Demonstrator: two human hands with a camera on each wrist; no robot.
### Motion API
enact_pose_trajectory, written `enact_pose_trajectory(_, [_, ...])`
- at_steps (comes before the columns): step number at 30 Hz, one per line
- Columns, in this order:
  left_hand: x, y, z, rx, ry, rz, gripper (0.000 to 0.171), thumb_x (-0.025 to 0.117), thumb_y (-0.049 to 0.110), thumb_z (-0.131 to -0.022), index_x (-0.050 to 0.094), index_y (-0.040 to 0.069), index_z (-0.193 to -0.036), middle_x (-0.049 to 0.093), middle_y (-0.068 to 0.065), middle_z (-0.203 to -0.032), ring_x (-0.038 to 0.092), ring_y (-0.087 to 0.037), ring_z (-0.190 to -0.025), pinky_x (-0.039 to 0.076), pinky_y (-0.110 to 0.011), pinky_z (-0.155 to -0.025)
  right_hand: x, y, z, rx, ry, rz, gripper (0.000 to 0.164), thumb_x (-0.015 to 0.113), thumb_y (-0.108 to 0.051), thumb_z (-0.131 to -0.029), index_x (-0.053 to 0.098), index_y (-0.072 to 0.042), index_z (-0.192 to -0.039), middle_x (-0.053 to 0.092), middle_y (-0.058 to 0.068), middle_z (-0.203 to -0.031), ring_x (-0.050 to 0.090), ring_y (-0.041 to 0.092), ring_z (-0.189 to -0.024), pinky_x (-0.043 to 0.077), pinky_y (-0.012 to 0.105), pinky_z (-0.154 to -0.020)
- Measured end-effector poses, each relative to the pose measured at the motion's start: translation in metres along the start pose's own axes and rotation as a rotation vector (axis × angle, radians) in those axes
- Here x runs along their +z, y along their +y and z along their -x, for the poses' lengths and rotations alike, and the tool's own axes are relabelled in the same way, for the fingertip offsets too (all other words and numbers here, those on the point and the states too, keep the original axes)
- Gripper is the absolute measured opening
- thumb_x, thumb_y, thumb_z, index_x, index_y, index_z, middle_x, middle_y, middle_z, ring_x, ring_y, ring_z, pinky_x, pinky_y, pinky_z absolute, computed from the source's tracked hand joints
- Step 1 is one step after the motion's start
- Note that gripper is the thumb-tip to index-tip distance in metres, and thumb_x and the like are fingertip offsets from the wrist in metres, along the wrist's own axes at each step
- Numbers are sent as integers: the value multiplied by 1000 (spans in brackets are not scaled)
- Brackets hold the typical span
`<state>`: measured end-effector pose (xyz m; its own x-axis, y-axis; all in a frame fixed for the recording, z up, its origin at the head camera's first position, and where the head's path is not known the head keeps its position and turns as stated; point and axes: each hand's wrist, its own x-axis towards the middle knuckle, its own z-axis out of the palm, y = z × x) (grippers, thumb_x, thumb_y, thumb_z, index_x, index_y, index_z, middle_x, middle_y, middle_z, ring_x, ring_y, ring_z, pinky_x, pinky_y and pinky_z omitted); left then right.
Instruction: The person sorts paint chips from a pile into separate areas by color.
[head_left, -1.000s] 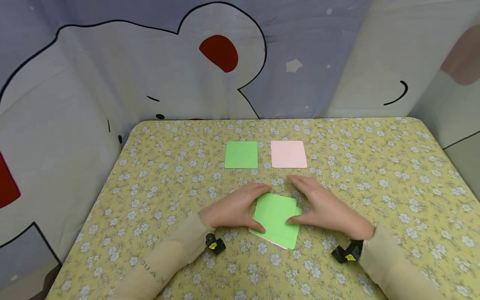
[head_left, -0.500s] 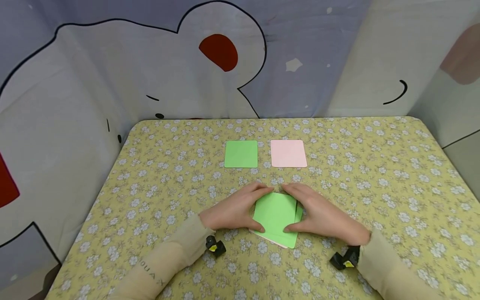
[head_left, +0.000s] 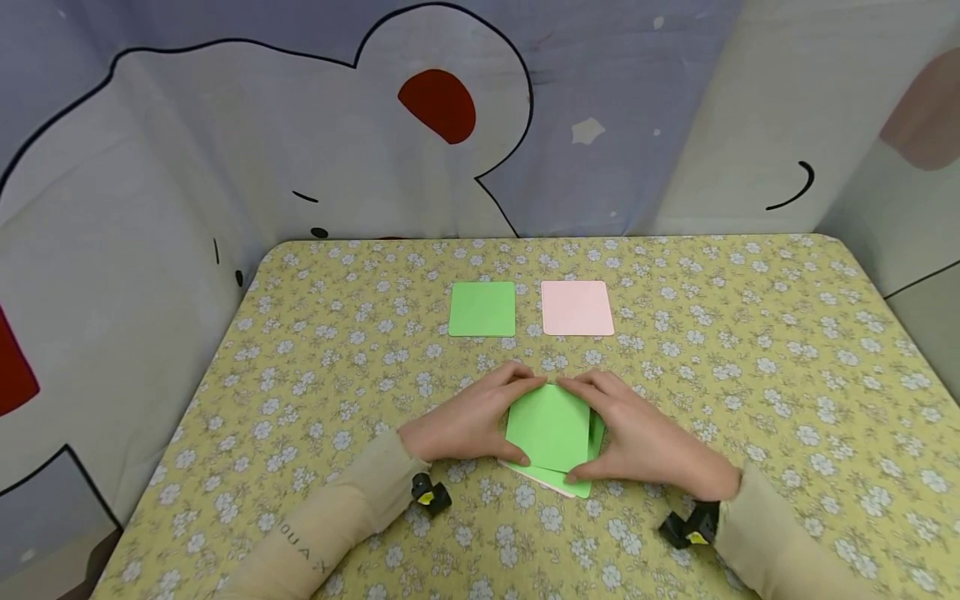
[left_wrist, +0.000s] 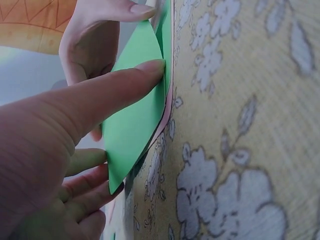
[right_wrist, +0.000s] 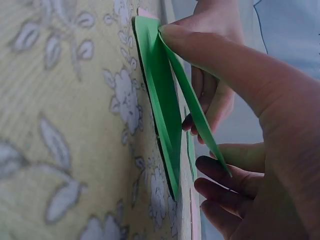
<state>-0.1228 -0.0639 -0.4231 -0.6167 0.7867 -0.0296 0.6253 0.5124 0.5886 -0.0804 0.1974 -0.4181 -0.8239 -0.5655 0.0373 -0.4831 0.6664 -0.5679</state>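
Between both hands, a square green card point(head_left: 549, 427) is held tilted, its far edge raised off the pile. My left hand point(head_left: 471, 415) pinches its left side, thumb at the near corner and fingers at the far edge. My right hand point(head_left: 641, 429) grips the right side the same way, its thumb at the near right corner. Underneath, another green card point(right_wrist: 157, 95) lies at an angle on the pile, and a pink card point(left_wrist: 168, 104) peeks out below it. In the right wrist view a wedge-shaped gap separates the held card from the green one under it.
Farther back on the flowered tablecloth point(head_left: 337, 333), a single green card point(head_left: 482, 309) lies flat beside a pink card point(head_left: 577, 308). A printed curtain point(head_left: 600, 100) hangs behind the table's far edge. Each wrist wears a small black camera.
My right hand has moved left and closer, from the pile's right edge onto the top green card. That card has shifted and lifted, baring more green card below. The left hand has barely moved.
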Motion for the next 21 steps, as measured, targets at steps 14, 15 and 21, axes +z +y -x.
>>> enact_pose_trajectory(14, [1,0,2,-19,-8,30,104,92,41,-75,38,9,-158,40,-1,-145,49,-12,-119,47,-24,-101,2,-3,0,-18,6,48,117,95,-50,-60,42,-7,-155,46,1,-139,49,14,-118,54,39,-94])
enact_pose_trajectory(15, [1,-1,2,-21,-8,35,104,92,42,-75,38,9,-158,40,-1,-144,48,-12,-119,47,-24,-101,2,-3,0,-18,7,44,117,95,-49,-60,42,-7,-155,46,0,-139,49,13,-117,54,39,-93])
enact_pose_trajectory(21, [2,-2,3,-27,2,58,112,93,47,-71,35,9,-159,37,1,-146,46,-11,-124,45,-25,-104,1,-1,-2,-19,14,34,114,93,-48,-61,42,-6,-154,45,1,-141,48,13,-116,54,39,-93])
